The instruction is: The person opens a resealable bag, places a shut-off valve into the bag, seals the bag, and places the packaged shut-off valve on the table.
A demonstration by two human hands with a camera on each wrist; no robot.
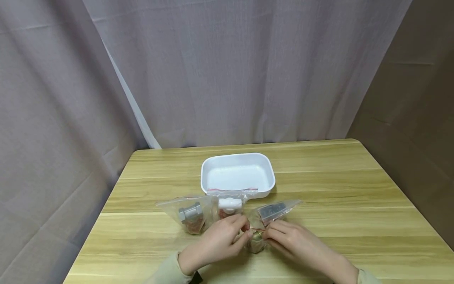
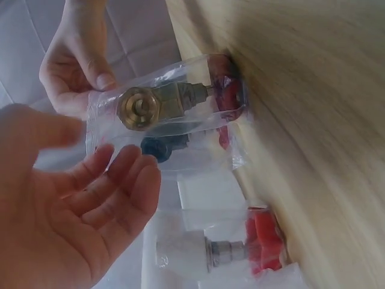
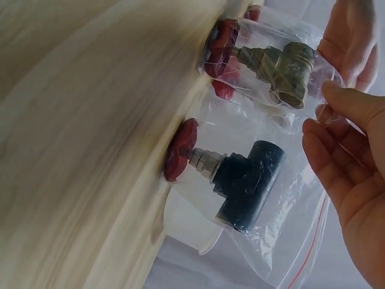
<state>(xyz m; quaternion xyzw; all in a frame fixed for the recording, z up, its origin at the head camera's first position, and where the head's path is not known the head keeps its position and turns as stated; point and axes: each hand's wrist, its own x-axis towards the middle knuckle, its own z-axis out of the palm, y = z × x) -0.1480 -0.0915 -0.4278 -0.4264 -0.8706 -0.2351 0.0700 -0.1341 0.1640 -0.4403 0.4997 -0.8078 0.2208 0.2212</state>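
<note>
A brass-coloured valve (image 2: 159, 105) with a red handwheel (image 3: 222, 48) stands wheel-down on the table inside a clear zip bag (image 3: 325, 69), between the two hands. My right hand (image 1: 296, 240) pinches the edge of the bag's mouth between thumb and fingers, as the right wrist view shows. On the other side, my left hand (image 1: 223, 238) is at the mouth's opposite end. In the left wrist view its thumb, blurred, and its relaxed fingertips (image 2: 123, 156) are parted, right at the bag's edge.
Behind the hands stand bagged valves: a grey one (image 1: 190, 213) at left, a white one (image 1: 229, 203) in the middle and a dark one (image 3: 249, 183) at right. A white tray (image 1: 237, 157) sits farther back on the wooden table (image 1: 340, 189). Curtains (image 1: 227, 71) hang behind.
</note>
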